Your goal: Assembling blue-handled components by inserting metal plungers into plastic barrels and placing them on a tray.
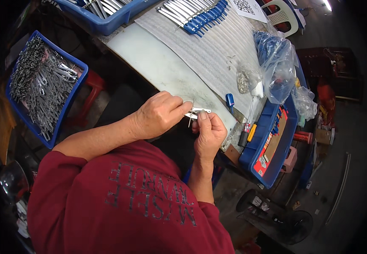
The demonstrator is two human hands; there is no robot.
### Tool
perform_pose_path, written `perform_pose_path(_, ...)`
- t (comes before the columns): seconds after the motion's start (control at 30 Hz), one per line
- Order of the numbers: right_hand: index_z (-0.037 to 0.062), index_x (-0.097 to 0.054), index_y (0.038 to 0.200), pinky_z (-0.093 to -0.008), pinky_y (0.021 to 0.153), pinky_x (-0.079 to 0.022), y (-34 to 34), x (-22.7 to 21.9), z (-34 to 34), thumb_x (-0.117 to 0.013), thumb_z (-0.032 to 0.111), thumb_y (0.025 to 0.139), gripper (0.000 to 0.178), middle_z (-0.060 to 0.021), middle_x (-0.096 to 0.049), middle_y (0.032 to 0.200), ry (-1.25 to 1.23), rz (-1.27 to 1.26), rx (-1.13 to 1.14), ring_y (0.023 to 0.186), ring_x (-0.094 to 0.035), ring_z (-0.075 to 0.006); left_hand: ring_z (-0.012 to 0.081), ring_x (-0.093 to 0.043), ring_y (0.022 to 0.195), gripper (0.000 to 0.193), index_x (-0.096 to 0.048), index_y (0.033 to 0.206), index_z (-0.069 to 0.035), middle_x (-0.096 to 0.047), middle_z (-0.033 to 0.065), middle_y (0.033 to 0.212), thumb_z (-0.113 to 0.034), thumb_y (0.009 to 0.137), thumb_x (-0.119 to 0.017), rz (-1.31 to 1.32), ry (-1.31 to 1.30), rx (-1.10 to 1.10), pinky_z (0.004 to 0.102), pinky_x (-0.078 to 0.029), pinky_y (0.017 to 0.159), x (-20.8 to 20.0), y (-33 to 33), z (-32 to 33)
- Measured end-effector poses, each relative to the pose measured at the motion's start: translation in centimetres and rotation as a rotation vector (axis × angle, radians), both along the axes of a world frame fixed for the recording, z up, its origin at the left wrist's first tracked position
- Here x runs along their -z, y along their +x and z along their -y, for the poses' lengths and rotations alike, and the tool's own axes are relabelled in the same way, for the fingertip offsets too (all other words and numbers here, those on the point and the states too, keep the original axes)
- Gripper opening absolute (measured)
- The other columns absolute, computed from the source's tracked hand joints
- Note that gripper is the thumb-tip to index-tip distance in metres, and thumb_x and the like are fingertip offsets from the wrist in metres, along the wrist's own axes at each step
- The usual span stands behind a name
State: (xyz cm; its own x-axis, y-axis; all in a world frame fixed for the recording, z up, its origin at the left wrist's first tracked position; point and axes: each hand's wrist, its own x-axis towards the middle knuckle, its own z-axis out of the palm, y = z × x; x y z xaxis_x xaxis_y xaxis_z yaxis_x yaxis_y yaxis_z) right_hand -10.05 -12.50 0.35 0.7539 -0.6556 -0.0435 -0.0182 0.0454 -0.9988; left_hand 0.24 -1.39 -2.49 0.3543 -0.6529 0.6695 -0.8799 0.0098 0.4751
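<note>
Over the near edge of the white worktable (149, 53), my two hands meet on a small silver metal assembly (196, 113) of flat pieces with thin rods sticking out; its exact kind is not clear. My left hand (160, 113) is closed, pinching the assembly's left end between thumb and forefinger. On the other end, my right hand (211, 131) grips with the thumb pressed on top and the fingers curled beneath. A short blue plastic piece (230, 100) lies on the table just beyond my right hand. A screwdriver (245, 133) and a yellow-handled tool (252, 132) rest further right.
On a foam sheet (166, 29) lie blue-handled metal strips (196, 19) in a row and a clear bag of small parts (243, 80). Blue trays stand at the far left (71, 112), the back (107, 28) and the right (251, 167). A fan (293, 224) stands lower right.
</note>
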Motion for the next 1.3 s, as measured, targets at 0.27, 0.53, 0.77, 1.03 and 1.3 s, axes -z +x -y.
perform_pose_path(0.27, -0.0033, -0.057, 0.085, -0.0177, 0.053, -0.037, -0.4, 0.0, 1.0, -0.054, 0.012, 0.086, 0.015, -0.0004, -0.053, 0.066, -0.011, -0.018, -0.075, 0.058, -0.046, -0.0052, 0.0294, -0.05, 0.066, 0.019, -0.055, 0.092, -0.001, -0.051, 0.0121, 0.071, -0.006, 0.075, -0.059, -0.542, 0.149, 0.17, 0.0343, -0.04, 0.058, -0.7, -0.2, -0.3)
perform_pose_path(0.53, -0.0032, -0.056, 0.092, -0.0184, 0.057, -0.039, -0.1, -0.1, 0.5, -0.056, 0.011, 0.085, 0.016, -0.0021, -0.056, 0.075, -0.114, -0.002, -0.061, 0.063, -0.049, -0.007, 0.0121, -0.047, 0.063, 0.007, -0.058, 0.082, 0.002, -0.051, 0.0049, 0.069, -0.005, 0.079, -0.057, -1.026, 0.175, 0.275, 0.0252, -0.038, 0.058, -1.3, 0.3, -0.5)
perform_pose_path(0.77, -0.0023, -0.055, 0.09, -0.0189, 0.057, -0.038, -0.3, 1.5, -0.4, -0.057, 0.01, 0.084, 0.014, -0.0018, -0.055, 0.075, 0.044, 0.038, -0.141, 0.063, -0.047, -0.007, 0.0043, -0.046, 0.063, 0.009, -0.06, 0.083, 0.003, -0.054, -0.0002, 0.067, -0.005, 0.078, -0.061, -1.152, 0.045, 0.235, 0.0206, -0.038, 0.054, -1.3, 0.3, -0.4)
perform_pose_path(1.03, -0.0021, -0.055, 0.089, -0.0195, 0.057, -0.039, -0.3, 1.6, -0.6, -0.057, 0.01, 0.084, 0.013, -0.0027, -0.056, 0.077, 0.043, 0.074, -0.097, 0.063, -0.048, -0.0071, 0.003, -0.044, 0.054, 0.01, -0.061, 0.083, 0.002, -0.052, -0.0013, 0.06, -0.006, 0.077, -0.062, -1.071, 0.113, 0.152, 0.0201, -0.035, 0.046, -2.3, 0.1, -0.5)
perform_pose_path(1.3, -0.0007, -0.053, 0.09, -0.0204, 0.058, -0.043, 0.2, 2.1, -0.7, -0.057, 0.009, 0.084, 0.012, -0.0037, -0.058, 0.079, 0.151, 0.136, -0.093, 0.064, -0.051, -0.0079, 0.0042, -0.047, 0.056, 0.009, -0.061, 0.08, 0.002, -0.053, 0.0013, 0.062, -0.006, 0.076, -0.062, -1.04, 0.114, 0.152, 0.0204, -0.037, 0.048, -2.2, 0.0, -0.4)
